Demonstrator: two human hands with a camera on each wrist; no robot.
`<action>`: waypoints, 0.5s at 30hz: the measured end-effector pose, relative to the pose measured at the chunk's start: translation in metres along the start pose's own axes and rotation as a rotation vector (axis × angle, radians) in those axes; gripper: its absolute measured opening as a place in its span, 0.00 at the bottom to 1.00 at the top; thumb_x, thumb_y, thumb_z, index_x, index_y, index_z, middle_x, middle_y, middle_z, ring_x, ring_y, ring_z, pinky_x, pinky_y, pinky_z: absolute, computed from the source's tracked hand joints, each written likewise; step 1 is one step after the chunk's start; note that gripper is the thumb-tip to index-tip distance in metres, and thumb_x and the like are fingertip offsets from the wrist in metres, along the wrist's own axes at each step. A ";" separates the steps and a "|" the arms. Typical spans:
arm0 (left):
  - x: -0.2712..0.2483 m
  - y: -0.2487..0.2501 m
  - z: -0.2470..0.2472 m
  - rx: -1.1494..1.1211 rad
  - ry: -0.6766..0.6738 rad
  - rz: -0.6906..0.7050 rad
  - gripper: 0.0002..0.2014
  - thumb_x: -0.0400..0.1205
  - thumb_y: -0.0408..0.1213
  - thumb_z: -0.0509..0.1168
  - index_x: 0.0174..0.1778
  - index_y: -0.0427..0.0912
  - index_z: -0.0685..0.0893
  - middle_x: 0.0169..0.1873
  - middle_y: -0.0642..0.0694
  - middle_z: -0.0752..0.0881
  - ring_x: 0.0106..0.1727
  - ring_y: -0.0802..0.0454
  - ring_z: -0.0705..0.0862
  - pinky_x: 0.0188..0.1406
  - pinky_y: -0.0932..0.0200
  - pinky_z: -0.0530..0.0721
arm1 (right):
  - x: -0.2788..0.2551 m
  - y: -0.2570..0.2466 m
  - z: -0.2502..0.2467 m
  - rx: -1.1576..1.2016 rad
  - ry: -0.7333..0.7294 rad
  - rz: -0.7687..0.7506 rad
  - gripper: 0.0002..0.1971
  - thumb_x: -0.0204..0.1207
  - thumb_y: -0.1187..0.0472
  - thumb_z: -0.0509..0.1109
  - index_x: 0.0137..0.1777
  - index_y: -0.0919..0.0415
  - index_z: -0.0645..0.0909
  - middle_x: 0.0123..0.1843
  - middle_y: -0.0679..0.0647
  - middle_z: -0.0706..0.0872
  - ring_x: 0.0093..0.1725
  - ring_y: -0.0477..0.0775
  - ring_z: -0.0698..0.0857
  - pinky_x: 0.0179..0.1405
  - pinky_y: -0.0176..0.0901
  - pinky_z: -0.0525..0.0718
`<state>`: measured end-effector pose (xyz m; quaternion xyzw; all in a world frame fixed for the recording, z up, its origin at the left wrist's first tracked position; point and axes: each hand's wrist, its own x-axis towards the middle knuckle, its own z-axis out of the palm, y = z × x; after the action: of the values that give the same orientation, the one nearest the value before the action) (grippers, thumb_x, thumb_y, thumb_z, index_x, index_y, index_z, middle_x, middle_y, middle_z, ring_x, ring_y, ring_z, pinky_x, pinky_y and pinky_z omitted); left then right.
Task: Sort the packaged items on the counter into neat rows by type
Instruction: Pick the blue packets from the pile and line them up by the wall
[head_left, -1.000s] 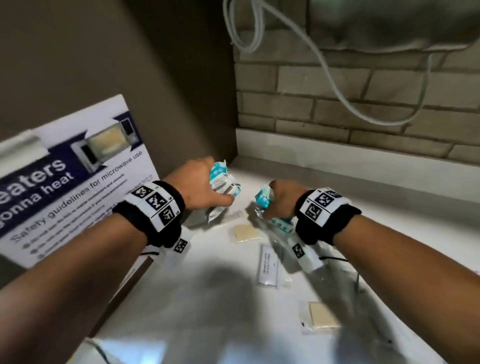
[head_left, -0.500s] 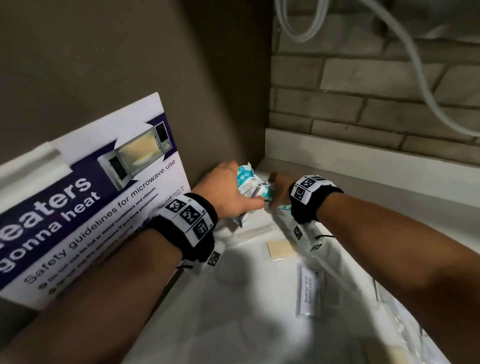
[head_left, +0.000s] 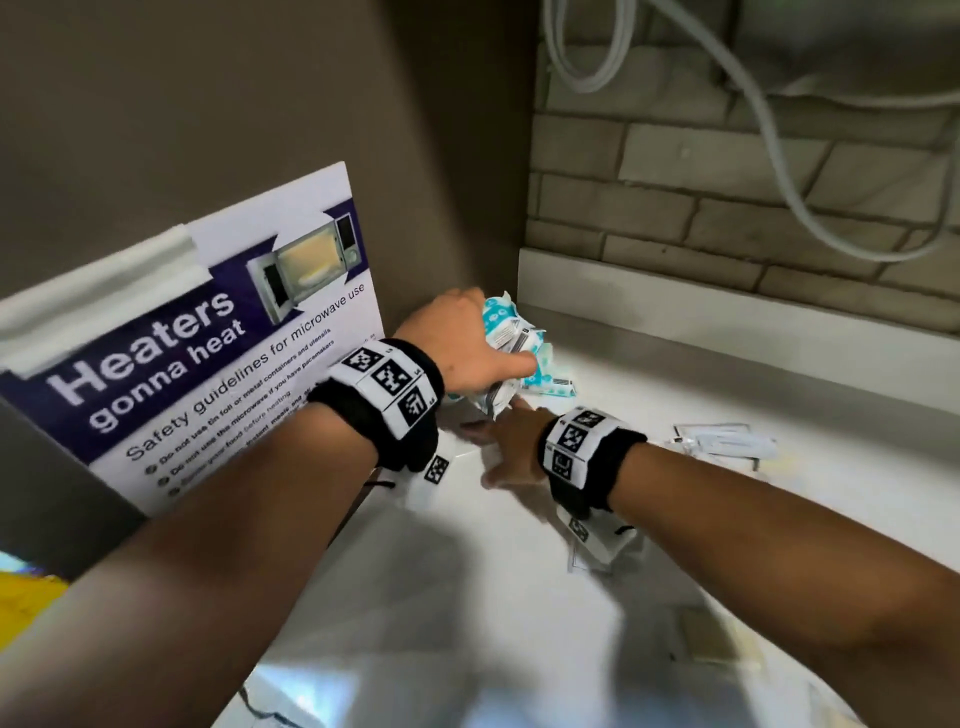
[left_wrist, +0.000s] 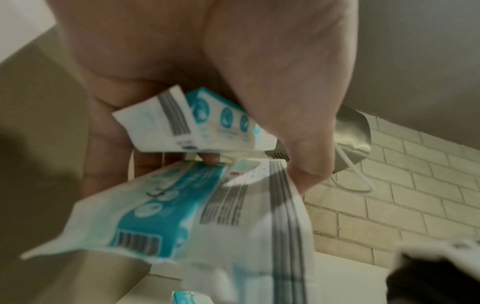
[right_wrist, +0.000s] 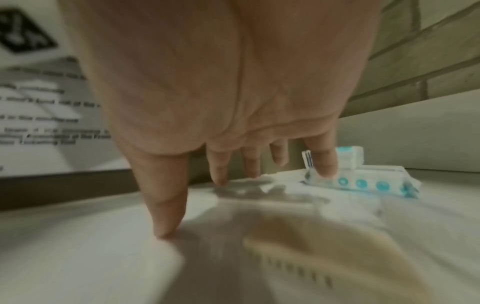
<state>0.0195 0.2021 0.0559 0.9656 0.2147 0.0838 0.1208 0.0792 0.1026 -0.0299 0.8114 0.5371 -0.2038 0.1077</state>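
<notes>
Teal-and-white packets (head_left: 501, 332) are bunched in my left hand (head_left: 496, 361) near the counter's back left corner. The left wrist view shows fingers and thumb (left_wrist: 306, 164) curled round a small packet (left_wrist: 194, 123) and a larger one (left_wrist: 182, 205). More teal packets (head_left: 550, 384) lie on the counter just beyond that hand, seen also as packets (right_wrist: 363, 181) in the right wrist view. My right hand (head_left: 493, 447) lies open just below the left, its straight fingertips (right_wrist: 163, 230) touching the white counter (head_left: 519, 597). A blurred tan sachet (right_wrist: 324, 246) lies under its palm.
A microwave safety poster (head_left: 218, 364) leans at the left of the counter. Clear flat sachets (head_left: 727, 444) lie to the right. A brick wall (head_left: 675, 208) with a white cable (head_left: 779, 156) backs the counter, and a brown wall closes the corner.
My right hand has let go of its teal packet, drawn back toward me and opened onto the counter. The left hand still grips its packets near the corner.
</notes>
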 end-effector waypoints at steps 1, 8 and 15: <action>-0.002 0.002 -0.002 0.006 -0.008 0.006 0.36 0.67 0.66 0.70 0.60 0.40 0.77 0.53 0.44 0.81 0.49 0.47 0.77 0.46 0.57 0.77 | 0.001 -0.002 0.005 -0.002 -0.004 -0.007 0.38 0.77 0.46 0.67 0.85 0.43 0.55 0.86 0.58 0.58 0.83 0.68 0.57 0.78 0.59 0.65; -0.013 0.002 0.006 0.047 -0.097 0.029 0.37 0.69 0.65 0.70 0.62 0.39 0.76 0.51 0.44 0.80 0.47 0.48 0.75 0.45 0.56 0.74 | -0.033 0.027 0.021 0.105 -0.001 -0.014 0.26 0.74 0.59 0.66 0.73 0.45 0.74 0.68 0.57 0.76 0.67 0.64 0.76 0.71 0.52 0.74; -0.019 0.014 0.033 0.016 -0.202 0.087 0.35 0.69 0.60 0.73 0.65 0.41 0.75 0.50 0.46 0.78 0.46 0.49 0.75 0.43 0.60 0.71 | -0.084 0.068 0.048 0.015 -0.005 0.028 0.19 0.75 0.57 0.68 0.66 0.46 0.74 0.57 0.52 0.77 0.63 0.59 0.75 0.63 0.48 0.72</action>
<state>0.0155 0.1753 0.0259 0.9784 0.1601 -0.0103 0.1303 0.1022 -0.0127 -0.0388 0.8191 0.5240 -0.2082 0.1056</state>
